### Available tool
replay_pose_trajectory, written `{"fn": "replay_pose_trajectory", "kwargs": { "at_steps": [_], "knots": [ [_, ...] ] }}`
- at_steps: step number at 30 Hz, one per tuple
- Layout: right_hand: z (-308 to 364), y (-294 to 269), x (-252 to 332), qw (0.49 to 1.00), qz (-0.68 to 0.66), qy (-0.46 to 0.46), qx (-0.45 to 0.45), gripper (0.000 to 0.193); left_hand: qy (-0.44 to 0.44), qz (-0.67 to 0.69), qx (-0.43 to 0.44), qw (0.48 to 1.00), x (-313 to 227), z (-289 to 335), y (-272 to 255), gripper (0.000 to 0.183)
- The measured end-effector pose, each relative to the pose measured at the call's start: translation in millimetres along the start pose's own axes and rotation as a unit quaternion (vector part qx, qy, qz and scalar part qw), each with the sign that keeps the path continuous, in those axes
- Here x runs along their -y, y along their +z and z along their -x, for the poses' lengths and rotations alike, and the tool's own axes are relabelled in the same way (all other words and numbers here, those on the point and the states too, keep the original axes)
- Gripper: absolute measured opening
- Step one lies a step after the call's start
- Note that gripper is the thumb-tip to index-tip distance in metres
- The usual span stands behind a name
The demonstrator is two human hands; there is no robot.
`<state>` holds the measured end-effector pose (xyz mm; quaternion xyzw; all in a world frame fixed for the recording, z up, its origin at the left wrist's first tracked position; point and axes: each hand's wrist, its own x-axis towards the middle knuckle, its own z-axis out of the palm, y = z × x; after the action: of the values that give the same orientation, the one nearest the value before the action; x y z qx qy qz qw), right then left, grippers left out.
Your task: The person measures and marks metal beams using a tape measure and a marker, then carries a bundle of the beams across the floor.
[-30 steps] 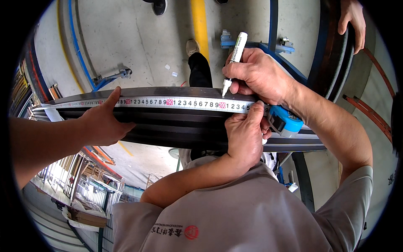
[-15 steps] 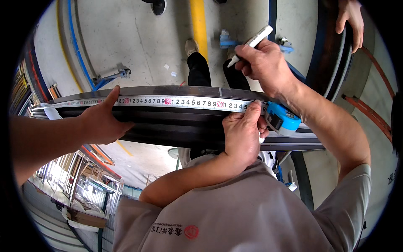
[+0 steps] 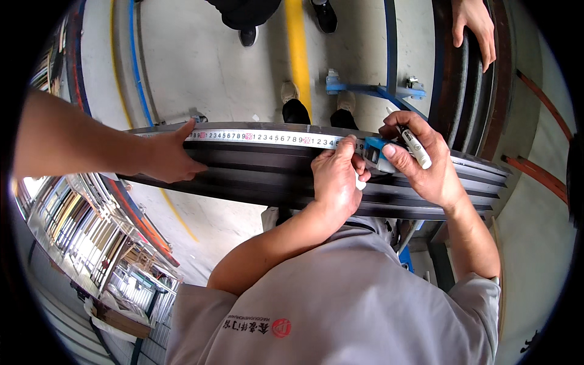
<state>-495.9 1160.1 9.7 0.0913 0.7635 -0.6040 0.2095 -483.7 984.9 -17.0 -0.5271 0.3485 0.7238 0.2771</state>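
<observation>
Dark long metal profiles (image 3: 261,179) lie side by side across the middle. A white tape measure blade (image 3: 274,139) runs along their far edge to its blue case (image 3: 380,159). My left hand (image 3: 336,177) is closed on the tape near the case, thumb pressing on the blade. A small white piece (image 3: 361,182), perhaps a cap, shows at its fingers. My right hand (image 3: 437,163) is closed around a white marker (image 3: 416,149), slim end pointing away from me. Its thumb reaches to the case. From the left, another person's hand (image 3: 167,155) rests on the profiles with thumb by the blade.
Another person's hand (image 3: 474,27) touches dark bars (image 3: 447,79) at the far right. A blue wheeled stand (image 3: 359,89) is beyond the profiles. Black shoes (image 3: 325,17) of another person stand at the far side. Racks of long stock (image 3: 82,222) fill the left side.
My right hand has come down and nearer from beyond the profiles to the tape case, turning the marker. My left hand stays on the tape. The view has shifted, showing more of the far person's legs.
</observation>
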Motion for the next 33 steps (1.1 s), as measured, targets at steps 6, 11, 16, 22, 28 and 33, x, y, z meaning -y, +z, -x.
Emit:
{"fn": "replay_pose_trajectory", "kwargs": {
  "at_steps": [6, 11, 16, 22, 28, 33],
  "knots": [
    [14.1, 11.5, -4.8, 0.997, 0.023, -0.058, -0.048, 0.040, 0.046, 0.017, -0.012, 0.999, 8.2, 1.0, 6.3, 0.021],
    [34.5, 16.1, 18.0, 0.988, 0.118, -0.073, -0.063, 0.036, 0.046, -0.005, 0.075, 0.996, 22.0, -13.8, -13.8, 0.015],
    [61.4, 49.0, 53.5, 0.977, 0.157, -0.147, -0.009, 0.033, 0.053, -0.061, 0.170, 0.982, 7.6, 17.4, -50.4, 0.020],
    [83.1, 96.0, 64.9, 0.969, 0.206, -0.137, -0.020, 0.038, 0.018, -0.111, 0.280, 0.953, 6.4, 5.2, -85.8, 0.019],
    [120.9, 137.7, 93.2, 0.973, 0.191, -0.117, -0.063, 0.033, 0.086, -0.047, 0.356, 0.929, -71.5, 52.4, -157.2, 0.025],
    [143.8, 196.5, 115.0, 0.995, 0.083, -0.010, -0.062, 0.036, 0.146, 0.152, 0.321, 0.923, -181.7, 67.2, -263.8, 0.015]
  ]
}}
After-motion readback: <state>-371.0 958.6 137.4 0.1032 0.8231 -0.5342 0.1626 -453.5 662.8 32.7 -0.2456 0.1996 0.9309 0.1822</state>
